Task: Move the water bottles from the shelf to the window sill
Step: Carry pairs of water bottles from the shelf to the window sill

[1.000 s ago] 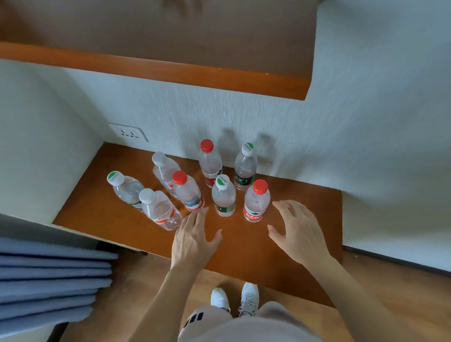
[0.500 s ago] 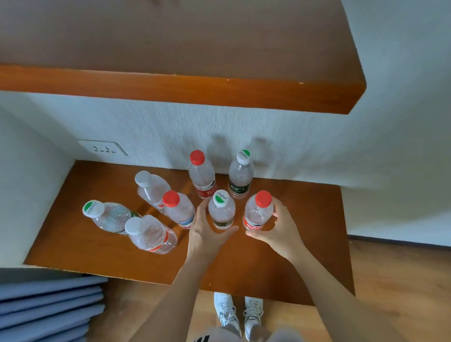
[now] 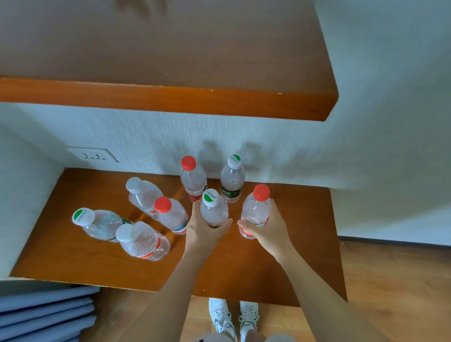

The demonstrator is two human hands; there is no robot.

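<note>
Seven water bottles (three red-capped) crowd the shelf (image 3: 69, 255). Left hand (image 3: 204, 229) fingers grip the green-and-white-capped bottle (image 3: 213, 209); right hand (image 3: 268, 227) fingers grip the red-capped bottle (image 3: 255, 210), hiding both labels.

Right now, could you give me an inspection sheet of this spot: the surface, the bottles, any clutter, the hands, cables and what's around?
Surface: lower wooden shelf, with an upper shelf above it.
Job's things: eight water bottles; three red caps, three green-and-white caps, two plain white caps.
Hands: left hand is closed around the green-capped bottle; right hand is closed around the red-capped bottle.
Clutter: nothing seen.
Cables: nothing seen; a wall socket sits empty.
Surroundings: white walls, blue curtain folds lower left, wooden floor, the person's white shoes. The window sill is not in view.
</note>
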